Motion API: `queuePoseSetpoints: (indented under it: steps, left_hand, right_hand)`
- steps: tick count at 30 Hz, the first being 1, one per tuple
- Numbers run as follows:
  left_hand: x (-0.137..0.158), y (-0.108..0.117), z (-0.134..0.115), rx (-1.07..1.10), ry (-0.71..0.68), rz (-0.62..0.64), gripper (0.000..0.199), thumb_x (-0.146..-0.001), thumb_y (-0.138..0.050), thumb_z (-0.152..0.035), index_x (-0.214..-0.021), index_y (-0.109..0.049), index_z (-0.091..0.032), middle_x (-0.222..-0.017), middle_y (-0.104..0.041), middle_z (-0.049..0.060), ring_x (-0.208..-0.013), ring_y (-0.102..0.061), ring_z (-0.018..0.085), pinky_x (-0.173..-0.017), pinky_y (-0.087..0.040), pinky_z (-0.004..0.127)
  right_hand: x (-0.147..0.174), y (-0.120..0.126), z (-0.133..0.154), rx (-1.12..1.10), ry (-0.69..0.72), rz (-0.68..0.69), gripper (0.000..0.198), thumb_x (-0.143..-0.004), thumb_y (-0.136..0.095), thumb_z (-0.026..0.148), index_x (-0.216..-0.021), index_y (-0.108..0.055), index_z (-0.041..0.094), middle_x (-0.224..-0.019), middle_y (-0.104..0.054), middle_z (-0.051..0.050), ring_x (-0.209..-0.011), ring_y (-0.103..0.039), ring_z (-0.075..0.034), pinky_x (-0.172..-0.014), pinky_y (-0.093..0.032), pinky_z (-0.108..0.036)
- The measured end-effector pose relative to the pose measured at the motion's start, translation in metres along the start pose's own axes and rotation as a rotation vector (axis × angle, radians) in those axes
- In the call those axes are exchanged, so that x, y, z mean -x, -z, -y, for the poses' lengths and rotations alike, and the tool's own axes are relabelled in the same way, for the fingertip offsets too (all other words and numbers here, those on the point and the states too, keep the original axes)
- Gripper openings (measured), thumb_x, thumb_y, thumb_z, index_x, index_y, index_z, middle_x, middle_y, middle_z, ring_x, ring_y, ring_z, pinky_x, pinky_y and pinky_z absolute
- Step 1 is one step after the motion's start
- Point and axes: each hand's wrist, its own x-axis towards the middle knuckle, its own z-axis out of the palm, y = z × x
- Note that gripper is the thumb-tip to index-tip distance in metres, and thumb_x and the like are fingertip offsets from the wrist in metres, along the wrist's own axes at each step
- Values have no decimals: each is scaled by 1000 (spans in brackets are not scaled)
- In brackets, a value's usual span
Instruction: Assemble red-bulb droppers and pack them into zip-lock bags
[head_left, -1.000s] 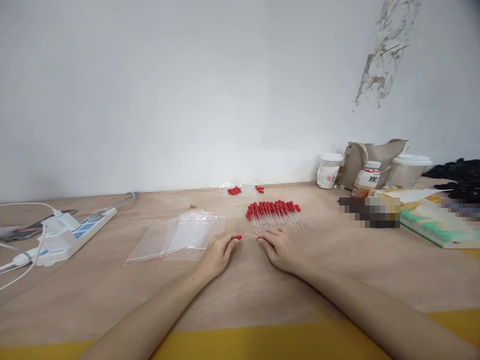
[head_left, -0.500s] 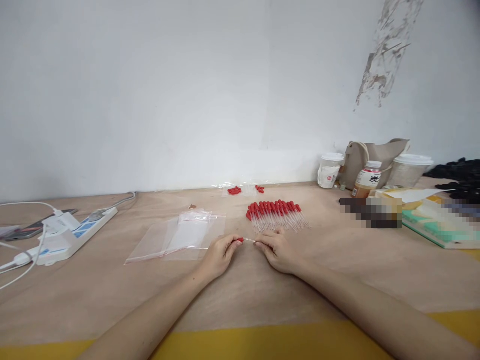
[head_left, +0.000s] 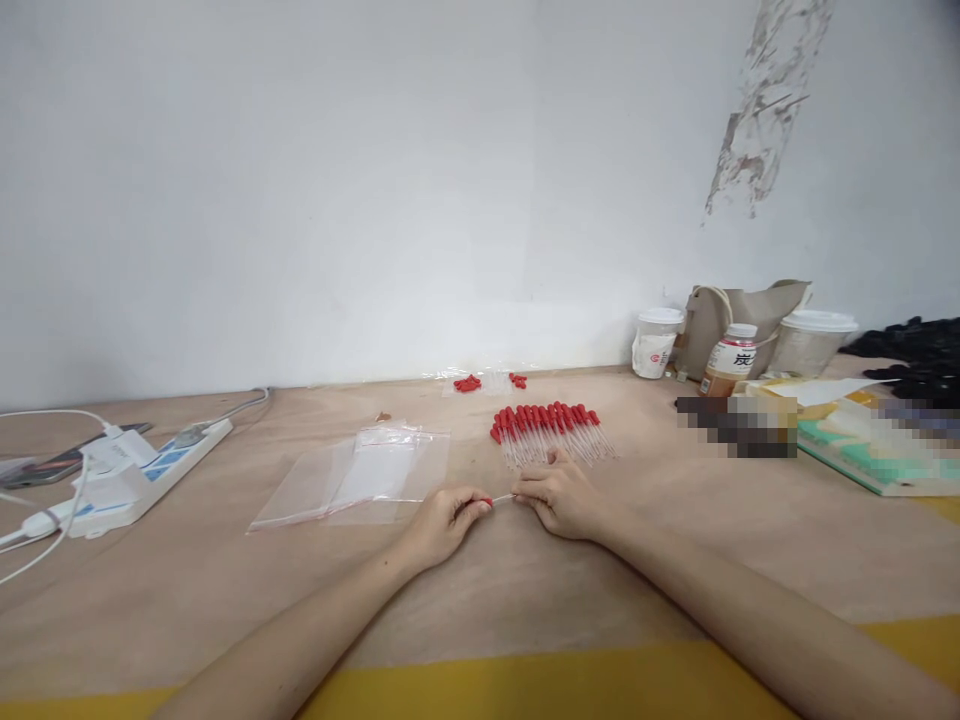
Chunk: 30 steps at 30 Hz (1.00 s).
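Between my two hands lies a thin dropper [head_left: 502,499] with a clear tube and a red rubber bulb. My left hand [head_left: 448,522] pinches the bulb between thumb and fingers, so only its tip shows. My right hand [head_left: 556,496] closes on the far end of the tube, and its fingers hide that end. Just beyond my right hand, a row of red-bulbed droppers [head_left: 551,428] lies side by side, bulbs toward the wall. Farther back are a small heap of loose red bulbs [head_left: 467,384] and a smaller group of red bulbs [head_left: 518,381] on clear plastic.
Clear zip bags [head_left: 375,470] lie left of my hands. A white power strip [head_left: 157,475] with cables is at far left. To the right stand a lidded paper cup [head_left: 658,345], a drink bottle [head_left: 731,360], a grey bag [head_left: 701,325] and a green-and-white box [head_left: 862,450].
Both hands stay on the dropper. My left hand and the bulb have moved slightly nearer to me, and the tube now slants up toward my right hand. The view has shifted slightly.
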Motion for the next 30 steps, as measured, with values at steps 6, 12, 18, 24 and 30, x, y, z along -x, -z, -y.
queuePoseSetpoints:
  steps: [6, 12, 18, 24, 30]
  left_hand:
    - [-1, -1, 5, -145, -103, -43, 24, -86, -42, -31, -81, -61, -18, -74, -61, 1, -76, -53, 15, -74, -39, 26]
    - [-1, -4, 10, -206, -216, -52, 19, -85, -43, -28, -79, -58, -17, -72, -58, 2, -75, -51, 15, -75, -38, 28]
    - [-2, -4, 13, -237, -275, -49, 17, -85, -44, -27, -80, -56, -17, -74, -59, 2, -74, -52, 15, -76, -38, 29]
    - [-13, 1, 22, -333, -334, -73, 18, -85, -46, -29, -77, -57, -17, -72, -61, 1, -71, -54, 14, -84, -35, 33]
    - [-14, 8, 29, -398, -345, -149, 21, -85, -46, -33, -97, -59, -22, -88, -65, 2, -84, -57, 15, -93, -30, 36]
  right_hand:
    - [2, -3, 9, 11, -77, -18, 20, -81, -41, 18, -74, -60, 20, -70, -61, 1, -58, -43, -9, -68, -20, -30]
    - [0, -5, 15, -58, -120, 11, 22, -82, -40, 19, -67, -56, 18, -66, -61, 2, -56, -43, -8, -70, -20, -30]
    - [-4, -6, 18, -64, -112, 35, 23, -83, -40, 20, -70, -58, 19, -66, -62, 2, -55, -42, -8, -71, -20, -30]
    - [-7, 6, 19, 41, -122, 34, 24, -84, -38, 22, -77, -61, 19, -75, -62, -2, -64, -46, -11, -69, -20, -30]
    - [-6, 15, 23, 152, -128, 52, 24, -82, -40, 23, -75, -63, 19, -77, -61, -5, -79, -48, -16, -72, -23, -31]
